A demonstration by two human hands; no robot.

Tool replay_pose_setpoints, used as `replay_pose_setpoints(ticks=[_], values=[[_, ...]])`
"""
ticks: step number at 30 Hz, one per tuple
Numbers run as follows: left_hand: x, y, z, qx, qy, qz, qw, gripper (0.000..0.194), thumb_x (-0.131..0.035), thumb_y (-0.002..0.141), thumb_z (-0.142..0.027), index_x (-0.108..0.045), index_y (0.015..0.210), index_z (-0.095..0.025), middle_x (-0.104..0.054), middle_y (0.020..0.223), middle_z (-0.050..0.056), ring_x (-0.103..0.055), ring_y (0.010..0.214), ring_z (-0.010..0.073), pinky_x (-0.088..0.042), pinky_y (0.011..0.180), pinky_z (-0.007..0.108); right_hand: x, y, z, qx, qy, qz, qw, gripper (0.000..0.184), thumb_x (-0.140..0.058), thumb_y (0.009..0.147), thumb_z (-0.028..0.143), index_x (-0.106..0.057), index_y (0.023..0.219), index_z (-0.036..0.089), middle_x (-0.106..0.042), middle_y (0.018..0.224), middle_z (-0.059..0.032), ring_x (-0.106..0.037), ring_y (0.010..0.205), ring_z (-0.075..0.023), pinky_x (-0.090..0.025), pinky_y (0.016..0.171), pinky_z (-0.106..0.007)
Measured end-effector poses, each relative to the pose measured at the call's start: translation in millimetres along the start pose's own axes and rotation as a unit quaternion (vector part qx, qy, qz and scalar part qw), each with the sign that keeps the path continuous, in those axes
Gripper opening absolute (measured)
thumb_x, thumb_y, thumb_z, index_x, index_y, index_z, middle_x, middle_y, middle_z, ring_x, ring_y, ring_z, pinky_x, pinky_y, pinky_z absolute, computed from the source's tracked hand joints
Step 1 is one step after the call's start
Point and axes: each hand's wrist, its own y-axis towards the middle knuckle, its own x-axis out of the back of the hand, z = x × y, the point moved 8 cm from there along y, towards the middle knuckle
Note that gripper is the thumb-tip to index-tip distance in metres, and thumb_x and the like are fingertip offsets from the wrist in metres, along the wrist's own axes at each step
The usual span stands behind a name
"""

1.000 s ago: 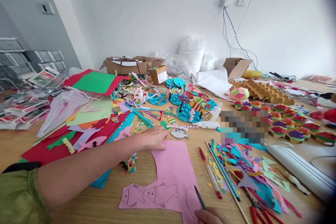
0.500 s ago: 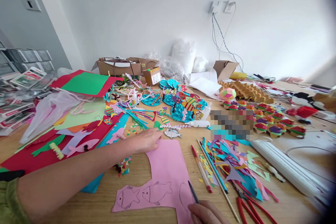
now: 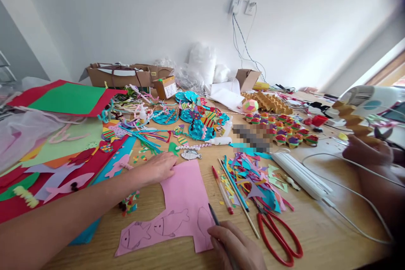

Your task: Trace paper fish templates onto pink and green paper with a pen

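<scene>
A black pen is gripped in my right hand, its tip over the right edge of a pink sheet of paper. An oval outline is drawn on the paper there; two drawn fish lie to its left along the lower strip. My left hand lies on the paper's upper left corner, fingers lying forward and holding nothing. Just beyond its fingertips rests a black-and-white fish cutout. Red-handled scissors lie right of my right hand, their blades partly hidden under paper scraps.
A red pen and a thin wooden stick lie beside the pink paper. Coloured sheets spread at left. A white power strip crosses the right. Another person's hand holds egg carton and scissors there. Boxes stand behind.
The view has swung right, bringing the other person's hands and the whole red scissor handles into sight. My left hand stays on the paper; my right hand keeps the pen at the oval.
</scene>
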Motion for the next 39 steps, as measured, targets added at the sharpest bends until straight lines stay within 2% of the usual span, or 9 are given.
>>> replay_pose_setpoints(ticks=[7, 13, 18, 21, 23, 26, 31, 37, 39], values=[[-0.7, 2.9, 1.6, -0.040, -0.044, -0.005, 0.998, 0.007, -0.043, 0.075, -0.014, -0.048, 0.073, -0.019, -0.055, 0.079, 0.003, -0.051, 0.074, 0.0197, -0.036, 0.063, 0.029, 5.7, 0.3, -2.6, -0.038, 0.020, -0.014, 0.999, 0.017, -0.045, 0.090, 0.016, -0.058, 0.095, 0.024, -0.063, 0.075, -0.0015, -0.062, 0.063, -0.0125, -0.047, 0.057, -0.018], [22.8, -5.2, -15.9, -0.096, -0.129, 0.055, 0.985, 0.003, -0.043, 0.067, -0.019, -0.042, 0.070, -0.020, -0.048, 0.066, -0.003, -0.047, 0.061, 0.0144, -0.032, 0.053, 0.023, 23.0, -1.7, -29.4, -0.163, 0.020, -0.097, 0.982, 0.023, -0.052, 0.083, 0.017, -0.059, 0.104, 0.023, -0.065, 0.089, -0.0049, -0.064, 0.077, -0.0168, -0.053, 0.070, -0.026], [38.0, -14.2, -40.1, -0.150, -0.274, 0.080, 0.947, 0.010, -0.046, 0.072, -0.026, -0.044, 0.079, -0.020, -0.049, 0.074, -0.003, -0.049, 0.068, 0.0134, -0.038, 0.059, 0.021, 17.3, 6.6, -37.8, -0.253, 0.143, -0.050, 0.956, 0.031, -0.059, 0.082, 0.025, -0.054, 0.112, 0.021, -0.065, 0.104, -0.0082, -0.065, 0.090, -0.0206, -0.054, 0.075, -0.029], [42.0, -12.6, -50.3, -0.156, -0.345, 0.063, 0.923, 0.021, -0.050, 0.071, -0.028, -0.048, 0.091, -0.021, -0.053, 0.083, -0.002, -0.054, 0.079, 0.0154, -0.042, 0.067, 0.023, 8.7, 5.4, -39.7, -0.296, 0.256, -0.035, 0.920, 0.028, -0.053, 0.087, 0.032, -0.050, 0.111, 0.020, -0.066, 0.083, -0.0048, -0.065, 0.070, -0.0175, -0.052, 0.058, -0.024], [42.6, -9.7, -55.4, -0.147, -0.356, 0.054, 0.921, 0.029, -0.050, 0.071, -0.028, -0.050, 0.099, -0.022, -0.057, 0.089, -0.001, -0.055, 0.085, 0.0168, -0.044, 0.071, 0.025, 11.8, 3.3, -45.1, -0.313, 0.252, -0.053, 0.914, 0.027, -0.053, 0.087, 0.034, -0.050, 0.109, 0.020, -0.063, 0.076, -0.0022, -0.062, 0.065, -0.0160, -0.049, 0.054, -0.023], [48.8, -4.9, -62.2, -0.141, -0.372, 0.023, 0.917, 0.029, -0.051, 0.074, -0.031, -0.056, 0.102, -0.023, -0.061, 0.096, 0.000, -0.057, 0.090, 0.0179, -0.045, 0.077, 0.027, 27.4, 2.9, -58.2, -0.327, 0.179, -0.092, 0.923, 0.027, -0.057, 0.083, 0.031, -0.051, 0.107, 0.020, -0.060, 0.080, -0.0016, -0.059, 0.066, -0.0146, -0.047, 0.056, -0.023], [66.8, 4.0, -70.3, -0.187, -0.378, -0.073, 0.904, 0.023, -0.052, 0.078, -0.033, -0.070, 0.085, -0.022, -0.064, 0.098, 0.003, -0.058, 0.098, 0.0207, -0.045, 0.087, 0.032, 55.0, 11.7, -80.8, -0.330, 0.147, -0.130, 0.924, 0.030, -0.058, 0.080, 0.030, -0.049, 0.106, 0.021, -0.059, 0.098, -0.0045, -0.058, 0.068, -0.0126, -0.048, 0.059, -0.024], [75.7, 12.2, -63.7, -0.162, -0.366, -0.129, 0.907, 0.032, -0.049, 0.076, -0.024, -0.067, 0.102, -0.020, -0.060, 0.112, 0.005, -0.058, 0.095, 0.0196, -0.048, 0.084, 0.033, 85.7, 26.3, -104.3, -0.342, 0.116, -0.147, 0.921, 0.032, -0.059, 0.078, 0.034, -0.050, 0.106, 0.021, -0.059, 0.103, -0.0056, -0.059, 0.070, -0.0145, -0.048, 0.061, -0.027], [77.7, 9.4, -56.6, -0.132, -0.370, -0.132, 0.910, 0.034, -0.049, 0.076, -0.025, -0.065, 0.106, -0.020, -0.061, 0.104, 0.005, -0.058, 0.087, 0.0179, -0.049, 0.077, 0.031, 96.6, 29.6, -115.2, -0.352, 0.099, -0.163, 0.916, 0.034, -0.059, 0.076, 0.037, -0.051, 0.105, 0.020, -0.059, 0.106, -0.0072, -0.060, 0.073, -0.0167, -0.048, 0.062, -0.029]])
